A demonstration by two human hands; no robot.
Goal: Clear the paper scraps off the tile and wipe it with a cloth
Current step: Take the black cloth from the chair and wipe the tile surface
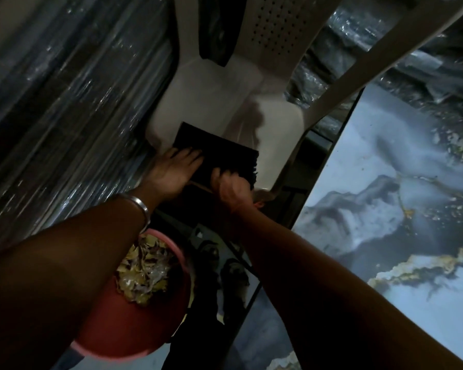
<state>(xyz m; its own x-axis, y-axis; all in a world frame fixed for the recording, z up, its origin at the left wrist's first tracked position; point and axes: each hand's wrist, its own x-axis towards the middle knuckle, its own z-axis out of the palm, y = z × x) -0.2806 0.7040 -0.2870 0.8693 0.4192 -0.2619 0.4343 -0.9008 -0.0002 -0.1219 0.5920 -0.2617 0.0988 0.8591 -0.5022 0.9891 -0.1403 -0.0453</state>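
A folded black cloth [217,150] lies on the seat of a beige plastic chair [275,121]. My left hand [171,169] rests flat on the cloth's near left corner, a metal bangle on its wrist. My right hand [231,186] is closed on the cloth's near right edge, pinching the fabric. The marbled grey, white and gold tile [401,209] stretches along the right side, with small gold-brown flecks on it. A pink bucket [134,324] below my left forearm holds crumpled brownish paper scraps [142,271].
Plastic-wrapped dark stacks [51,102] stand along the left, close to the chair. More wrapped material [425,68] lies behind the tile at top right. A dark gap with a glossy floor runs between the bucket and the tile's edge.
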